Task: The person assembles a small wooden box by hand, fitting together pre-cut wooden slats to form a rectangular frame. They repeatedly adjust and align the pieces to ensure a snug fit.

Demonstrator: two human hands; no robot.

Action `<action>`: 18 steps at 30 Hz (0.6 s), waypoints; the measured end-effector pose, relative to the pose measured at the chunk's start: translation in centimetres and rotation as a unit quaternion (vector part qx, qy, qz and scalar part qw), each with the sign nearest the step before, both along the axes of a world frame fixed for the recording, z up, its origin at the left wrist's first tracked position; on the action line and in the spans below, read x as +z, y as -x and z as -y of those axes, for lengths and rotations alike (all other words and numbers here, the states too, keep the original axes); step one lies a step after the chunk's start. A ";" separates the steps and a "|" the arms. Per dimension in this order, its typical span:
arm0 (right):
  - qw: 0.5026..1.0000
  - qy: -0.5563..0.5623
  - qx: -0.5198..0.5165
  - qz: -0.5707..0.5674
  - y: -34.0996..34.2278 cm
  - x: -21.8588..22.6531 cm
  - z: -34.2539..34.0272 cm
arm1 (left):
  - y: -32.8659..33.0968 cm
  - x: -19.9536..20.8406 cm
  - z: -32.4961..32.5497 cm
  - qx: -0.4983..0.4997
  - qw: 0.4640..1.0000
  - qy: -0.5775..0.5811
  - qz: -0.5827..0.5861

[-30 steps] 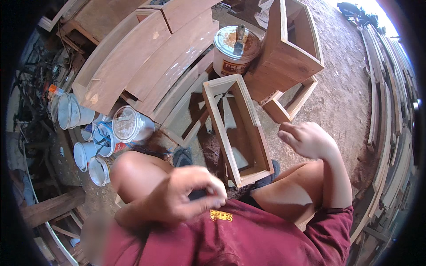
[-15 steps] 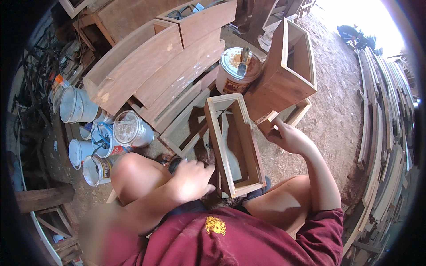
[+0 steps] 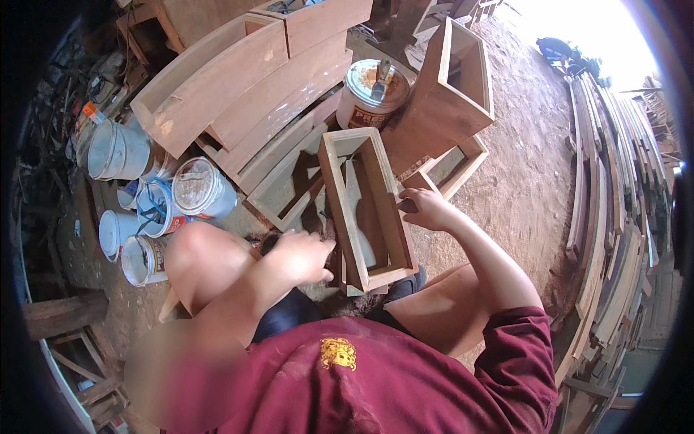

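Observation:
Between my legs an open, narrow wooden box [image 3: 370, 281] rests tilted, its long sides running away from me. My left hand [image 3: 302, 257] is beside the box's left wall, fingers stretched and apart, nothing seen in it. Just past that hand a dark item [image 3: 269, 242] shows in part; its kind is unclear. At the box's right wall my right hand [image 3: 428, 210] has its fingers curled in, tips at the wall's outer edge. What they close on is in shadow. Beyond that hand lies a smaller wooden frame [image 3: 466, 168].
Behind the frame a tall wooden box [image 3: 434, 119] leans next to a lidded bucket [image 3: 354, 108] with a putty knife [image 3: 381, 79] on top. Long wooden boxes [image 3: 217, 90] stack at the back left. Buckets [image 3: 204, 188] crowd the left; planks [image 3: 603, 210] pile along the right.
My right hand has left the corner of the smaller frame and moved toward the near box's right wall. My left hand's fingers have straightened beside the box. The whole view has shifted slightly.

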State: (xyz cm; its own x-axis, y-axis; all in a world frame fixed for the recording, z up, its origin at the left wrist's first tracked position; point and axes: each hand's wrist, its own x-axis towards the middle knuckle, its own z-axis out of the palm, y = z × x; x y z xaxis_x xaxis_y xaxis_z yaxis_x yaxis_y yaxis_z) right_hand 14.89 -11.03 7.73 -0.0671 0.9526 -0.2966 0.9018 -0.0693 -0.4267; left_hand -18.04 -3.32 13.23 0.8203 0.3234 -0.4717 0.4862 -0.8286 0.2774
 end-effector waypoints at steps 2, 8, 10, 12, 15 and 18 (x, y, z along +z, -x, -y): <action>0.999 0.011 0.044 -0.014 -0.6 1.9 0.6 | 2.0 0.9 -0.8 0.024 0.999 0.012 0.029; 0.959 0.122 -0.158 -0.201 1.9 8.6 -0.5 | 5.2 5.6 -5.0 0.068 0.987 -0.035 0.140; 0.975 -0.032 -0.079 -0.207 2.4 5.4 -2.0 | 3.6 3.8 -5.9 0.067 0.993 -0.039 0.086; 0.982 -0.008 -0.043 -0.185 2.4 2.3 -1.8 | 1.0 3.3 -5.7 0.032 0.999 -0.014 0.005; 0.975 0.067 -0.080 -0.196 3.4 0.5 -2.9 | -0.5 2.8 -6.7 0.013 0.998 0.028 -0.058; 0.966 0.102 -0.093 -0.219 3.2 -1.1 -4.0 | -2.0 2.0 -8.6 0.011 0.993 -0.029 -0.115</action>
State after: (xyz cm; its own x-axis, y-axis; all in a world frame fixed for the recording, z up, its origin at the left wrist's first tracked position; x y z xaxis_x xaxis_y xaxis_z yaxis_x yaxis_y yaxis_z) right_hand 11.67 -7.01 6.68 -0.0612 0.8852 -0.4612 0.6021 -0.3358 -0.7244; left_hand -16.06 5.24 15.23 0.6863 0.3710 -0.6256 0.5485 -0.8288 0.1102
